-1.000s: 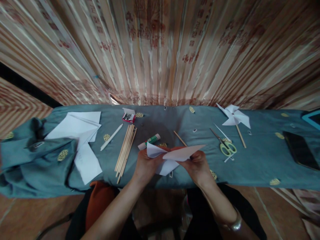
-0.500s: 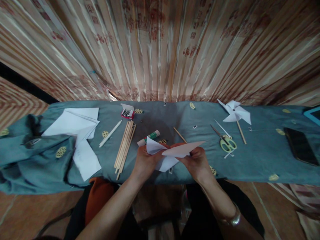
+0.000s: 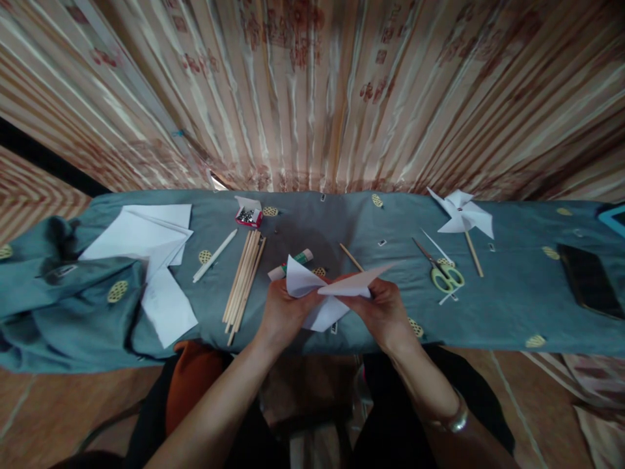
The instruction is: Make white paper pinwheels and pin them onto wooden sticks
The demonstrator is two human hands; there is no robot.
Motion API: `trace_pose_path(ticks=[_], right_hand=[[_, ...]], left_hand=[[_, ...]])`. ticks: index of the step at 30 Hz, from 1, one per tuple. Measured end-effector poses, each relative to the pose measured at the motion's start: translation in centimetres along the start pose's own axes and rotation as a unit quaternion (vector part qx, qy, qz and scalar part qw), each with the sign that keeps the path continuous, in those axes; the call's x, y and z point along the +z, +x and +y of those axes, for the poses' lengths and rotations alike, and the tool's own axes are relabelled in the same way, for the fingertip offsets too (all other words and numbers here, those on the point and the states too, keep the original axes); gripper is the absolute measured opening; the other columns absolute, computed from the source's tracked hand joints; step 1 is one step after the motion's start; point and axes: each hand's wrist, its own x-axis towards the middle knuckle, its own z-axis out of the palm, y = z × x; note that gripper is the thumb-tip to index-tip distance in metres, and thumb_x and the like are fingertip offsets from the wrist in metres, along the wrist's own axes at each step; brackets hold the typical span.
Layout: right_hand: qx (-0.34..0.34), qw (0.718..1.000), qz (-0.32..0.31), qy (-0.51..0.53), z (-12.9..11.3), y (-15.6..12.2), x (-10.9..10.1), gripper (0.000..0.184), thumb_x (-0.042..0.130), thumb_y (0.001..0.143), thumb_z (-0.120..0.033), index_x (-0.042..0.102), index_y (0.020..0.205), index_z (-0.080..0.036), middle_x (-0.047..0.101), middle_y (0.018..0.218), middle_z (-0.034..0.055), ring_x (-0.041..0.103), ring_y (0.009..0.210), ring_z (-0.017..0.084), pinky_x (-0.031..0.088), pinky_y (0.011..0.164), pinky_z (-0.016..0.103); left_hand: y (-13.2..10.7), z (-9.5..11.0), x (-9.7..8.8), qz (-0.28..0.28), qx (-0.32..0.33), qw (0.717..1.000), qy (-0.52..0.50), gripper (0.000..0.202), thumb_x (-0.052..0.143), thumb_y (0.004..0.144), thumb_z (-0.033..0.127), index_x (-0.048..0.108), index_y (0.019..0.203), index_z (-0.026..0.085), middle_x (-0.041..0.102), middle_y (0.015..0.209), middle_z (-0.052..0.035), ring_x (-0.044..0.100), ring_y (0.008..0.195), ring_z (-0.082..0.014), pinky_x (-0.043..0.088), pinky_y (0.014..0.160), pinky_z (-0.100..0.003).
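Between my hands is a white paper pinwheel (image 3: 326, 315), its blades curled in towards the middle. My left hand (image 3: 288, 311) is closed on its left side, with the thumb near the centre. From the right, my right hand (image 3: 383, 311) grips it too, its fingers partly hidden by a blade. Just beyond the paper lies a glue stick (image 3: 294, 264) with a green label. A single wooden stick (image 3: 351, 257) rests behind the pinwheel, its near end covered by the paper.
Left are wooden sticks (image 3: 245, 280), a white pen (image 3: 215, 255), a red box of pins (image 3: 249, 213) and white paper sheets (image 3: 168, 306). Right are green-handled scissors (image 3: 442, 273), a pinwheel on a stick (image 3: 461, 212) and a black phone (image 3: 590, 280). A curtain (image 3: 312, 117) hangs behind the table.
My view has shifted slightly, so the table sits a little higher in the picture. Both hands keep hold of the pinwheel; its right blade is tilted up a little more.
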Motion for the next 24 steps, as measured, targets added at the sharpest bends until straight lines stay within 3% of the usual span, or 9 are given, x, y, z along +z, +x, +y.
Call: trace_pose_path(ticks=[11, 24], right_hand=[[0.019, 0.999, -0.010, 0.048, 0.46, 0.08, 0.24, 0.024, 0.084, 0.053, -0.038, 0.075, 0.065, -0.020, 0.072, 0.063, 0.0015, 0.064, 0.058, 0.018, 0.051, 0.056, 0.028], [0.029, 0.999, 0.000, 0.042, 0.89, -0.10, 0.48, 0.019, 0.079, 0.058, -0.036, 0.076, 0.068, -0.020, 0.072, 0.062, 0.0006, 0.060, 0.053, 0.015, 0.048, 0.050, 0.026]], left_hand=[[0.03, 0.00, 0.05, 0.011, 0.019, 1.000, -0.010, 0.029, 0.087, 0.052, 0.037, 0.076, 0.067, 0.015, 0.074, 0.066, -0.0047, 0.067, 0.060, -0.0173, 0.055, 0.060, -0.025], [-0.12, -0.12, -0.05, 0.007, 0.017, 1.000, 0.017, 0.028, 0.085, 0.056, 0.038, 0.073, 0.067, 0.015, 0.072, 0.062, -0.0048, 0.069, 0.064, -0.0213, 0.058, 0.063, -0.030]])
